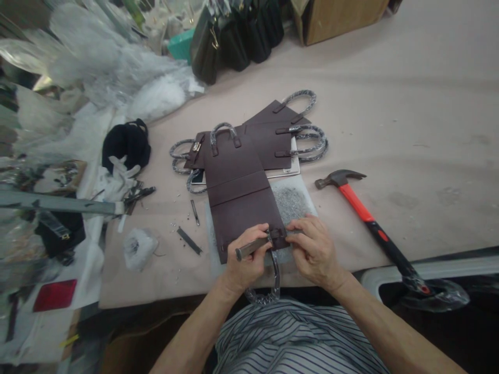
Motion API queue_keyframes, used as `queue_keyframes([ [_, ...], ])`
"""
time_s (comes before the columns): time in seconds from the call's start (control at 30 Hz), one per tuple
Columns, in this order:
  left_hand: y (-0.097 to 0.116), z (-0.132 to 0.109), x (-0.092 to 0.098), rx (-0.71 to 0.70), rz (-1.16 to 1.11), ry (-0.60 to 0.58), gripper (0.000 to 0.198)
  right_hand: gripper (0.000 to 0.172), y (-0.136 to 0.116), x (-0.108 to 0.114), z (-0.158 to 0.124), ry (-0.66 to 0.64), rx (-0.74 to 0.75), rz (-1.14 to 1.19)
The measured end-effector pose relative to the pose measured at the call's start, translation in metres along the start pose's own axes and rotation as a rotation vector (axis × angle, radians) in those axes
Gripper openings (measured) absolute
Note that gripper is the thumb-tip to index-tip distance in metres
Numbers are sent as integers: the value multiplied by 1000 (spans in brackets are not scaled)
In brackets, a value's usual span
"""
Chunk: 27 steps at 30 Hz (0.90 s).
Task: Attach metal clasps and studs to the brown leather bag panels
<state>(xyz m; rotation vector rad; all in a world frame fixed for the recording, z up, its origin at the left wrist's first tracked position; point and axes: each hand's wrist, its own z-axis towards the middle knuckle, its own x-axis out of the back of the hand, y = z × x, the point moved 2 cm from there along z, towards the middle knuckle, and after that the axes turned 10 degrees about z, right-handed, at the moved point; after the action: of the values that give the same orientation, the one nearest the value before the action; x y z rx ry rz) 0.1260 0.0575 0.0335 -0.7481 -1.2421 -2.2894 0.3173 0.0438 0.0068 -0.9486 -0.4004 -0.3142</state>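
Note:
A dark brown leather bag panel point(241, 208) lies on the table with its lower end toward me. My left hand point(245, 259) is closed round a metal punch point(249, 249), tilted over the panel's near right corner. My right hand point(314, 252) is closed in a pinch at that corner, beside the handle tab; a thin greyish piece shows at its fingertips, too small to name. The plastic-wrapped handle point(276, 275) of this end hangs over the table edge toward my lap. Beneath the panel is a pale worn slab point(292, 200).
More brown panels with wrapped handles point(268, 137) lie behind. A claw hammer point(362, 208) rests at right, its grip past the edge. At left are a short metal rod point(195, 212), a dark strip point(189, 241) and a white plastic-wrapped roll point(139, 248). Dark bags point(234, 41) and a cardboard box point(343, 21) stand behind.

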Motion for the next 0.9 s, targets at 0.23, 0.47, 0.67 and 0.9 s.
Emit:
queue_keyframes([
  [0.23,4,8,-4,-23,8,-65,14,26,1,-1,0,5,-10,3],
  [0.47,4,8,-7,45,4,-122,14,24,-4,3,3,62,-45,40],
  [0.67,5,7,-10,113,-8,-136,16,17,7,53,-1,234,-183,-153],
  [0.9,4,6,-13,144,-27,-128,17,40,47,110,-29,-82,-522,-694],
])
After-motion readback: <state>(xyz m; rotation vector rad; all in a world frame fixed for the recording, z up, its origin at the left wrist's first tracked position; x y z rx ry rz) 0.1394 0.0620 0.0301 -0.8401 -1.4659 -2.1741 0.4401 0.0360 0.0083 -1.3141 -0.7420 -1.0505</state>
